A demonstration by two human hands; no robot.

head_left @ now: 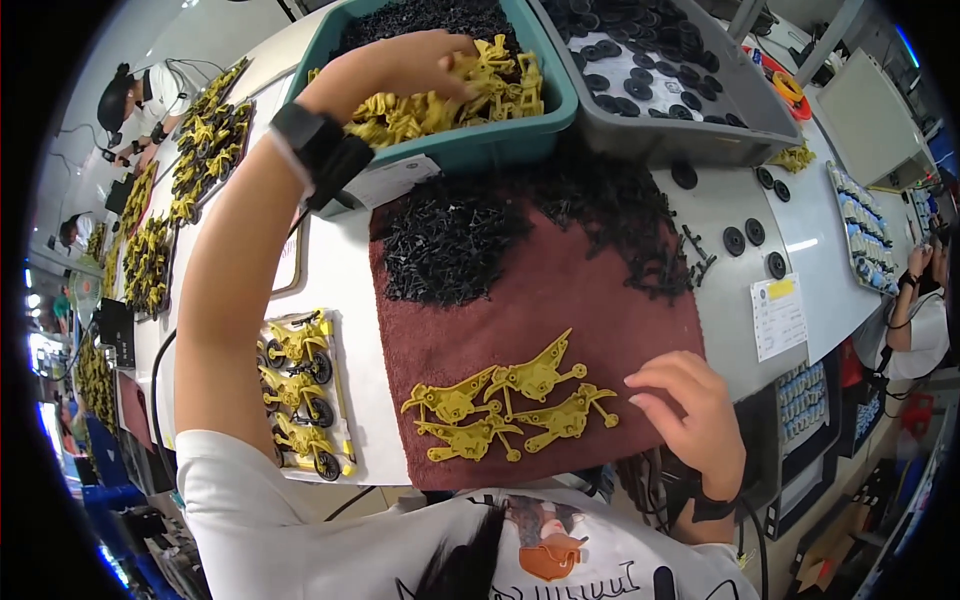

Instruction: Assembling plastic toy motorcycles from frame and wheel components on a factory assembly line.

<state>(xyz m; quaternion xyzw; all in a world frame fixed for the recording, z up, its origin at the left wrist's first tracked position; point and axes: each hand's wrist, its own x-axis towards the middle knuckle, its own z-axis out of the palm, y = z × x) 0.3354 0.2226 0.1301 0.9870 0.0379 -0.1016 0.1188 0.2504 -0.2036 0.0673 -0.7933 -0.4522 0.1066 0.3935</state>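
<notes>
My left hand (425,68) reaches into a teal bin (520,140) at the far side, over a heap of yellow plastic parts (400,118). Its fingertips are smeared and partly lost among the yellow pieces, so its grip cannot be made out. On a maroon cloth (540,290) lie several yellow toy motorcycle body halves (535,378), set in two rows. Just right of them hovers my right hand (692,412), fingers bent loosely, thumb and forefinger apart, with nothing between them.
Small black parts (450,245) are piled on the cloth's far side. A grey bin (640,135) holds black wheels (640,88). Assembled yellow toy motorcycles (300,395) stand in a tray at left. A paper slip (778,318) lies right. Other people sit at both sides.
</notes>
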